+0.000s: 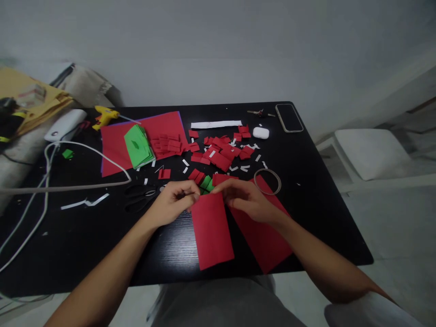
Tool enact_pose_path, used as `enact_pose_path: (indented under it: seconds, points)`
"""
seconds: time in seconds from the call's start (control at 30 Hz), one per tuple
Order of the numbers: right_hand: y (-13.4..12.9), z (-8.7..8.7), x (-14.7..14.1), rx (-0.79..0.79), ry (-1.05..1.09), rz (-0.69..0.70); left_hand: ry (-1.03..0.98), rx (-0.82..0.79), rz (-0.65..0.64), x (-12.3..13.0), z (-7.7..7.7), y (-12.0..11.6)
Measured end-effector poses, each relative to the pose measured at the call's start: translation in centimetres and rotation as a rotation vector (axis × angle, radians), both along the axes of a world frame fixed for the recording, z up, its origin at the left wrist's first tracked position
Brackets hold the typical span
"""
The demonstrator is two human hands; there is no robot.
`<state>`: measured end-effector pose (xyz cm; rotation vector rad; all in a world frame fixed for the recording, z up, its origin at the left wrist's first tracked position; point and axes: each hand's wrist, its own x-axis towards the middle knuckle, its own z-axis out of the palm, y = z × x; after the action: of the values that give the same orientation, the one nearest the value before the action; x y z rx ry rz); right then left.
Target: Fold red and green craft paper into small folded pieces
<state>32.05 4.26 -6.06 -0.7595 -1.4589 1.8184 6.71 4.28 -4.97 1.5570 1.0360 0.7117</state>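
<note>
A red sheet of paper (212,234) hangs between my hands over the front of the black table. My left hand (175,202) pinches its upper left corner, and my right hand (247,198) grips the upper right corner with fingers closed. Under my right forearm lies a second red sheet (262,236). Just beyond my fingers are small green paper pieces (206,183) and a heap of small folded red pieces (221,152). Black-handled scissors (139,193) rest beside my left hand, partly covered by it.
Green paper stack (139,147) lies on a large red sheet (112,156). Nearby are a yellow glue gun (105,116), white cables (81,186), a tape ring (267,181), a white earbud case (260,132), keys (260,112) and a phone (289,118). White paper scraps are scattered about.
</note>
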Motion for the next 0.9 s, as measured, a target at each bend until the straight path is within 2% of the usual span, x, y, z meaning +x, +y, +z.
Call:
enact_pose_path:
  seconds: [0.23,0.6,0.67,0.77,0.9]
  points:
    - [0.1,0.2,0.3,0.116,-0.031,0.047,-0.044,-0.04,0.058,0.4,0.1,0.1]
    - [0.3,0.2,0.3,0.07,-0.011,0.053,-0.083,-0.085,0.105,0.6,0.0,0.1]
    - [0.2,0.1,0.1,0.072,-0.027,0.001,-0.08,-0.08,0.091,0.6,0.0,0.1]
    - [0.0,-0.1,-0.5,0.061,-0.132,-0.162,-0.115,-0.063,0.063,0.6,0.0,0.0]
    - [-0.1,-0.4,-1.1,-0.017,-0.161,-0.358,-0.254,-0.139,0.091,0.8,-0.2,-0.2]
